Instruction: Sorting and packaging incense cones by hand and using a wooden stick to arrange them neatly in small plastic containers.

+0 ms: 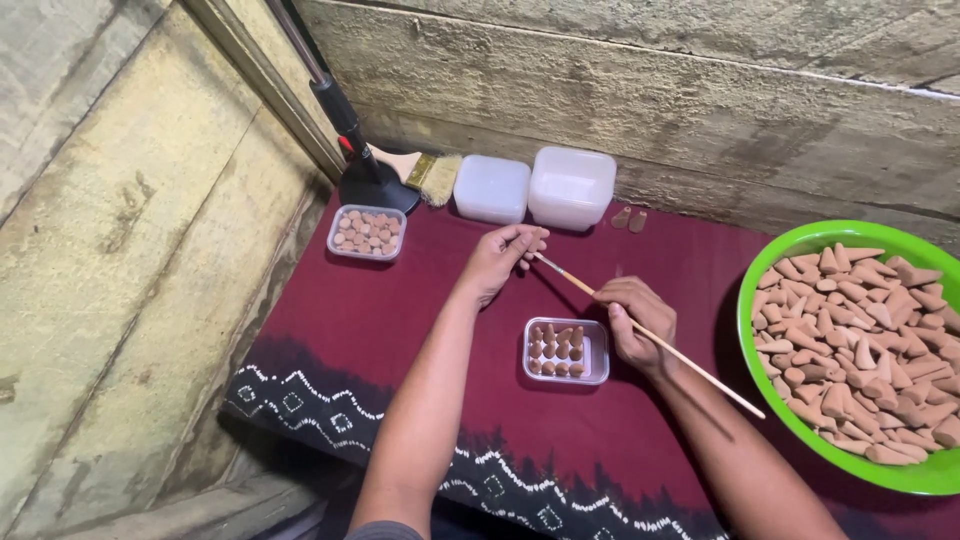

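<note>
Right hand (pixel 640 322): fingers closed around a thin wooden stick (pixel 650 337), gripped partway along. Stick's long axis runs diagonally; free tail points back toward the right forearm, working end points up and away to the left hand.

Left hand (pixel 500 258): fingertips pinched together at the far tip of the stick. Whether they pinch the tip itself or some small piece on it cannot be made out; the view is too coarse there.

Small clear tray (pixel 566 351): just beside the right hand on its thumb side, below and nearer the body than the left hand. Holds brown cones standing upright in rows, filling about half of it. Right hand is the nearer of the two.

Second clear tray (pixel 367 232) of loose round brown pieces: beyond the left hand, to its outer side.

Green bowl (pixel 770 262) heaped with tan cones: well to the outer side of the right hand.

Two white lidded tubs (pixel 535 186) and a paintbrush (pixel 425 170) lie past the left hand, at the wall. Everything sits on a maroon patterned cloth (pixel 400 340).
</note>
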